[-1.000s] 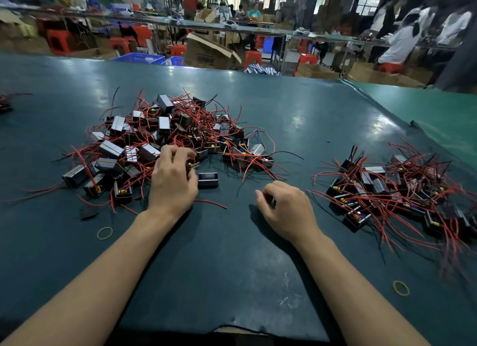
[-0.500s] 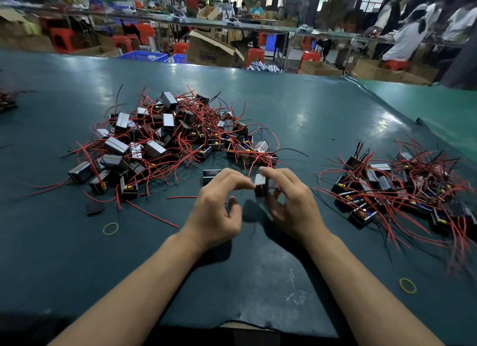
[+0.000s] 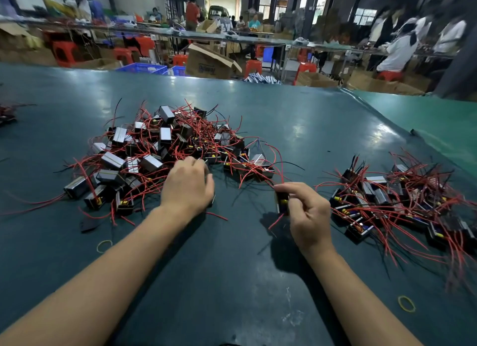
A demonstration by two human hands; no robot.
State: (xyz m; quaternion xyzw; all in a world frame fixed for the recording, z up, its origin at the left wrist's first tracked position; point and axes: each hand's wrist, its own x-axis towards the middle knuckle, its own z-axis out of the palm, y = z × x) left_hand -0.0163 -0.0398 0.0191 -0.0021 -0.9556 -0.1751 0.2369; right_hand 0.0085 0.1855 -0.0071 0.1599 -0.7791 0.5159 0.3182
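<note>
Two heaps flank my hands. The big heap [image 3: 154, 154] of wired modules lies ahead and to the left, and the smaller heap [image 3: 400, 198] lies off to the right.

My right hand [image 3: 308, 216] pinches one black module [image 3: 281, 201] between thumb and fingertips. It looks to be just above the counter [image 3: 245, 281], with its long axis roughly upright and its red wire [image 3: 275, 221] trailing down toward me.

My left hand [image 3: 187, 188] rests knuckles-up on the near edge of the big heap, fingers curled down among the wires. I cannot tell whether they have closed on a piece, because the back of the hand hides them.

The smaller heap is near my right hand and to its right, with only a narrow strip of bare counter between. I judge that the module goes there, and this hand is much the nearer one. Stray wires from that heap reach into the strip and could snag the trailing wire.

Toward me the counter is wide and bare except for a rubber band [image 3: 406, 303] near my right forearm. The counter's edges are well apart from both hands.
</note>
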